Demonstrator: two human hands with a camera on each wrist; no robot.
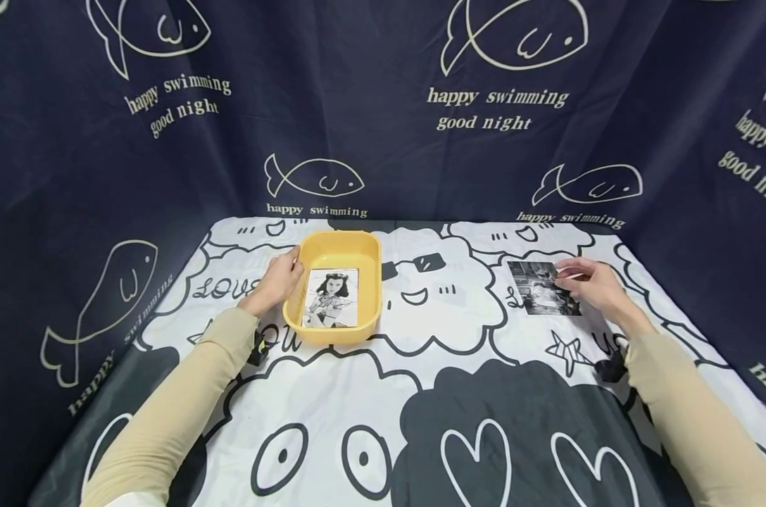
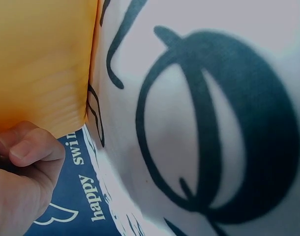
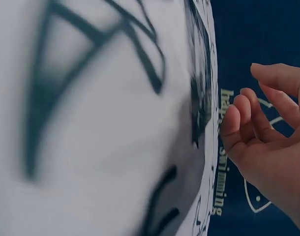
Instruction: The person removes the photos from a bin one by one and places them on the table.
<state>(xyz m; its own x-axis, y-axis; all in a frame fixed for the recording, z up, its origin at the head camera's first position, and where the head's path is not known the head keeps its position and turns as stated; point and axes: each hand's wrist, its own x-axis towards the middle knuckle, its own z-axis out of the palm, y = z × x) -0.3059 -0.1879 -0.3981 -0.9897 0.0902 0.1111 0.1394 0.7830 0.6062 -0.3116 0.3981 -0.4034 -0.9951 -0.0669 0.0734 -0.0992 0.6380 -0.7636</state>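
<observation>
Backdrop (image 1: 383, 141): hangs at 12 o'clock and runs round toward 9 and 3 o'clock, navy, printed with pale fish outlines and "happy swimming", "good night".
Tablecloth (image 1: 446, 338): spreads below, white and dark, covered in cartoon clouds, lettering, stars and hearts, with slight creases toward 6 o'clock.
Yellow tray (image 1: 338, 250): sits on the cloth between 10 and 11 o'clock of its middle, deep-walled, with rounded corners, longer from 12 to 6 than across.
Photo in the tray (image 1: 331, 299): lies face up on the floor inside, toward the 6 o'clock end, black and white, showing a portrait.
Photo on the cloth (image 1: 538, 296): lies at 2 o'clock of the cloth's middle, well apart from the tray, darker, slightly turned, too small to make out in detail.
Left hand (image 1: 278, 278): grips the tray at its 10 o'clock side.
Left fingers (image 2: 32, 147): bent close together, pinching the tray's edge.
Right hand (image 1: 595, 283): reaches over the second photo from 3 o'clock.
Right fingers (image 3: 243, 105): loosely bent, parted from the thumb, pinching nothing; contact with the photo impossible to tell.
Sleeves (image 1: 180, 401): come in from 7 and 5 o'clock, beige.
</observation>
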